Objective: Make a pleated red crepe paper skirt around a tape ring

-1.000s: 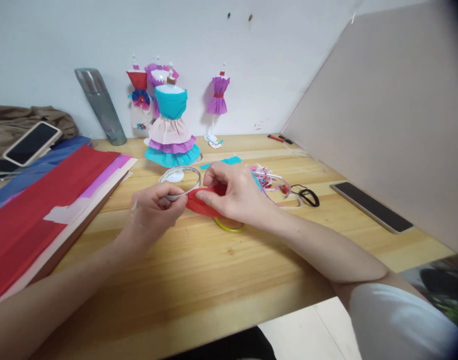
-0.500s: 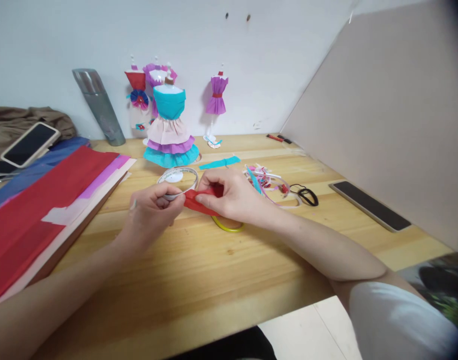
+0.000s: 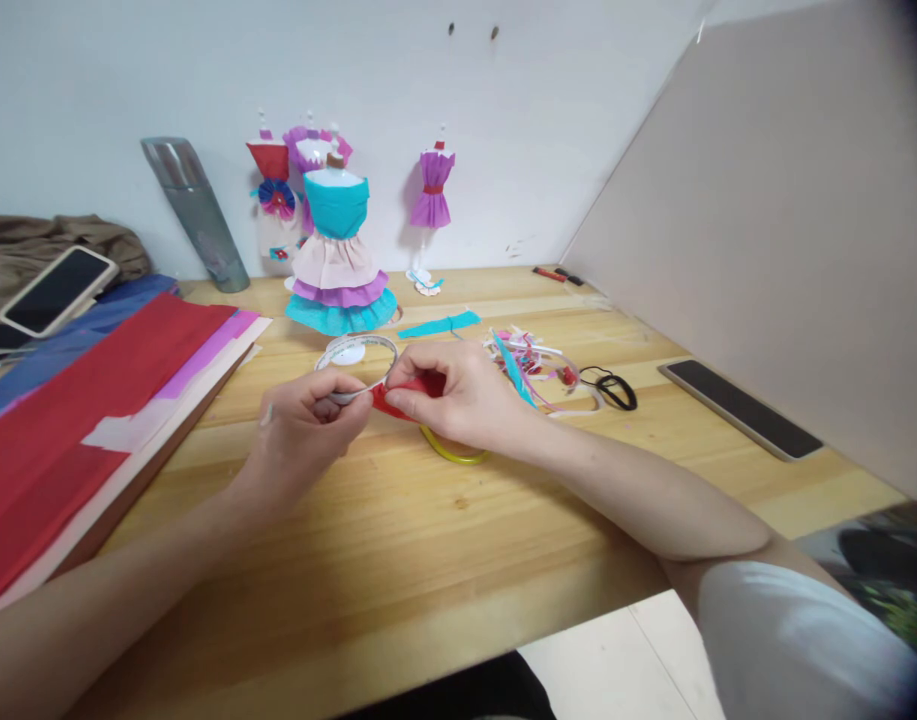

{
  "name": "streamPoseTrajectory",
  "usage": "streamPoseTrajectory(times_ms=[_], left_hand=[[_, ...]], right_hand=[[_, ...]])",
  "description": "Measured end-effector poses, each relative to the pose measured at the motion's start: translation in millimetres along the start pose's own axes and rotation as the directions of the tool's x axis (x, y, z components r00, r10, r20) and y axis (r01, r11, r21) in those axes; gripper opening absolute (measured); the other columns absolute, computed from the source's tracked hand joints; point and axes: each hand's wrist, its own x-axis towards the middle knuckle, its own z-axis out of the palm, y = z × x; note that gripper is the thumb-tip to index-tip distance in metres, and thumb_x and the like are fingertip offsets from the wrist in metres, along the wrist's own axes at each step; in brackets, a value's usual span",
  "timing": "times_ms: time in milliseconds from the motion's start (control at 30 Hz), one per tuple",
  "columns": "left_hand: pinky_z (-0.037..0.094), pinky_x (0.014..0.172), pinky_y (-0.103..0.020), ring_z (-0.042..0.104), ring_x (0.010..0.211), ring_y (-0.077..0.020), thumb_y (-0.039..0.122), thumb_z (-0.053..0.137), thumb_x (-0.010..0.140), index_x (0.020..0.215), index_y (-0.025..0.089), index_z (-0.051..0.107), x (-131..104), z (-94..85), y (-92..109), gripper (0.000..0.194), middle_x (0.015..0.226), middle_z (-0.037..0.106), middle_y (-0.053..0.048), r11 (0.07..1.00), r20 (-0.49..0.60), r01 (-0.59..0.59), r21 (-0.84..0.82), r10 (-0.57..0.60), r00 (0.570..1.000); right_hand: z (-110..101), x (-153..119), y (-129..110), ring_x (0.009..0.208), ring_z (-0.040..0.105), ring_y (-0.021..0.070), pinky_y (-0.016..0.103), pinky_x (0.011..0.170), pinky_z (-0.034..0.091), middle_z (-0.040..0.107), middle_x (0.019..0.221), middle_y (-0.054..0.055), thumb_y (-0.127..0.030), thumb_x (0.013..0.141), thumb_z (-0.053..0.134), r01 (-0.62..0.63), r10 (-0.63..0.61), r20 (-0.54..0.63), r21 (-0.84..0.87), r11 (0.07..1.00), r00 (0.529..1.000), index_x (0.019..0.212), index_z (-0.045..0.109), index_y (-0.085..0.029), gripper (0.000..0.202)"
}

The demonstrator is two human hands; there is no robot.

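My left hand [image 3: 308, 425] is closed, with thumb and fingers pinching the near side of a thin white tape roll [image 3: 393, 350] that has print on its inside. My right hand [image 3: 458, 395] pinches a small piece of red crepe paper [image 3: 426, 384]. The two hands almost meet at the paper's left end, where the tape roll's edge comes against it. Part of the paper is covered by my right fingers. Under the right hand a yellow ring [image 3: 458, 457] shows in part. A white round base [image 3: 345, 352] is seen through the roll.
Behind the hands stands a doll form in a turquoise tiered dress [image 3: 338, 210], with other dressed forms near it. Left lie stacked crepe sheets [image 3: 113, 385], a phone [image 3: 59, 290] and a bottle [image 3: 195, 215]. Right are scraps [image 3: 529, 355], a black hair tie [image 3: 619, 392] and another phone [image 3: 739, 408].
My right fingers have shifted slightly left along the red crepe paper, and less of it shows below them. The left hand keeps its pinch on the tape roll.
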Motion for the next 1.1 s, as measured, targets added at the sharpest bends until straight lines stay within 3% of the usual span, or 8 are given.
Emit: streamPoseTrajectory(times_ms=[500, 600, 700, 767, 833, 900, 1000, 1100], left_hand=[[0.032, 0.041, -0.022, 0.045, 0.043, -0.009, 0.023, 0.063, 0.078, 0.066, 0.02, 0.065, -0.8, 0.9, -4.7, 0.013, 0.05, 0.053, 0.003, 0.987, -0.026, -0.112, 0.114, 0.115, 0.993], [0.034, 0.043, -0.022, 0.046, 0.045, -0.0095, 0.025, 0.062, 0.077, 0.066, 0.02, 0.066, 0.2, -0.4, -5.8, 0.012, 0.05, 0.054, 0.003, 0.975, -0.022, -0.15, 0.167, 0.156, 0.988], [0.032, 0.045, -0.022, 0.044, 0.047, -0.0086, 0.021, 0.061, 0.077, 0.063, 0.019, 0.064, 2.0, -2.0, -5.4, 0.015, 0.05, 0.053, 0.003, 0.958, 0.019, -0.201, 0.206, 0.201, 0.979], [0.029, 0.045, -0.022, 0.041, 0.047, -0.0081, 0.019, 0.06, 0.079, 0.062, 0.019, 0.064, 3.7, -3.4, -5.2, 0.018, 0.05, 0.051, 0.003, 0.935, 0.054, -0.259, 0.242, 0.253, 0.966], [0.028, 0.045, -0.023, 0.038, 0.046, -0.008, 0.02, 0.061, 0.081, 0.069, 0.02, 0.068, 5.9, -5.4, -5.2, 0.014, 0.051, 0.051, 0.003, 0.903, 0.064, -0.321, 0.286, 0.316, 0.946], [0.029, 0.044, -0.022, 0.036, 0.044, -0.0065, 0.023, 0.063, 0.082, 0.089, 0.021, 0.073, 7.9, -7.9, -4.8, 0.011, 0.06, 0.059, 0.002, 0.882, 0.064, -0.356, 0.308, 0.354, 0.933], [0.036, 0.042, -0.021, 0.042, 0.041, -0.0028, 0.027, 0.065, 0.082, 0.122, 0.021, 0.065, 7.9, -12.1, -1.5, 0.04, 0.095, 0.071, -0.005, 0.901, 0.093, -0.347, 0.262, 0.334, 0.938], [0.04, 0.042, -0.02, 0.051, 0.046, -0.0031, 0.029, 0.066, 0.083, 0.131, 0.02, 0.058, 3.1, -15.1, 1.7, 0.049, 0.119, 0.066, -0.01, 0.934, 0.027, -0.306, 0.187, 0.306, 0.952]], right_hand=[[-1.2, 2.2, -1.7, 0.058, 0.047, 0.0089, 0.025, 0.057, 0.034, 0.054, 0.062, -0.003, -0.02, 0.077, 0.066, -0.059, 0.058, -0.039, -0.02, 0.998, 0.998, 0.066, 0.051, -0.017, 0.019], [0.6, 1.5, 2.3, 0.057, 0.046, 0.0086, 0.024, 0.058, 0.033, 0.053, 0.061, -0.006, -0.018, 0.076, 0.066, -0.022, 0.021, -0.052, -0.005, 1.0, 0.998, 0.078, 0.056, -0.016, 0.01], [2.8, 0.7, 7.4, 0.058, 0.047, 0.0088, 0.024, 0.06, 0.033, 0.058, 0.063, -0.004, -0.013, 0.081, 0.059, 0.052, -0.052, 0.028, -0.012, 0.999, 0.998, 0.088, 0.064, -0.015, 0.01], [3.2, 1.0, 9.2, 0.06, 0.048, 0.0092, 0.024, 0.06, 0.031, 0.061, 0.066, -0.002, -0.011, 0.083, 0.055, 0.071, -0.068, 0.082, -0.034, 0.997, 0.994, 0.083, 0.068, -0.014, 0.013], [2.7, 1.9, 9.1, 0.061, 0.048, 0.0095, 0.024, 0.06, 0.031, 0.062, 0.066, -0.001, -0.012, 0.083, 0.055, 0.053, -0.049, 0.102, -0.037, 0.998, 0.994, 0.079, 0.069, -0.013, 0.015], [1.5, 3.3, 8.3, 0.06, 0.047, 0.0093, 0.024, 0.059, 0.031, 0.06, 0.064, -0.001, -0.013, 0.084, 0.056, 0.014, -0.013, 0.105, -0.012, 1.0, 0.994, 0.078, 0.07, -0.013, 0.015], [-0.4, 6.0, 8.8, 0.06, 0.048, 0.0096, 0.024, 0.059, 0.032, 0.06, 0.064, -0.001, -0.017, 0.085, 0.057, -0.05, 0.045, 0.12, 0.036, 0.998, 0.992, 0.079, 0.071, -0.012, 0.016], [-3.1, 9.6, 13.0, 0.064, 0.052, 0.0108, 0.024, 0.062, 0.035, 0.063, 0.068, 0.0, -0.021, 0.082, 0.061, -0.091, 0.083, 0.079, 0.1, 0.991, 0.993, 0.079, 0.072, -0.013, 0.015]])
